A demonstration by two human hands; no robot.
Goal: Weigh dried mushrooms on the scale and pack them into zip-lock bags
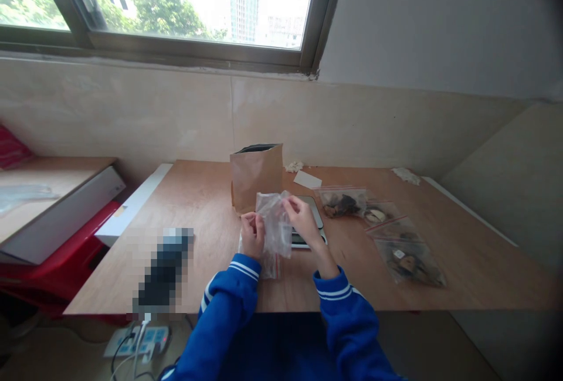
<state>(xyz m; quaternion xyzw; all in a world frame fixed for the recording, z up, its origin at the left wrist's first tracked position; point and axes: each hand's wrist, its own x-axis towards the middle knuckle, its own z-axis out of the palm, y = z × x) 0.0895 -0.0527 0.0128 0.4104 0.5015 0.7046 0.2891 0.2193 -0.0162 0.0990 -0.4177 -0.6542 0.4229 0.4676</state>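
Both my hands hold up a small clear plastic bag [276, 225] above the wooden table [197, 205]. My left hand [252, 234] pinches its left edge, fingers closed. My right hand [299, 217] grips its upper right corner, fingers curled. Just behind the bag lies a small digital scale [313, 217], partly hidden by my right hand. An open brown paper pouch [256, 176] stands upright behind that. Under my left wrist lies another flat clear bag with a red strip [270, 265]. Both sleeves are blue with white stripes.
Several clear zip bags with dark dried pieces [411, 264] lie to the right, one nearer the scale [343, 200]. A white card [307, 179] lies near the wall. A blurred dark object [165, 269] is at the left. A power strip [138, 340] is on the floor.
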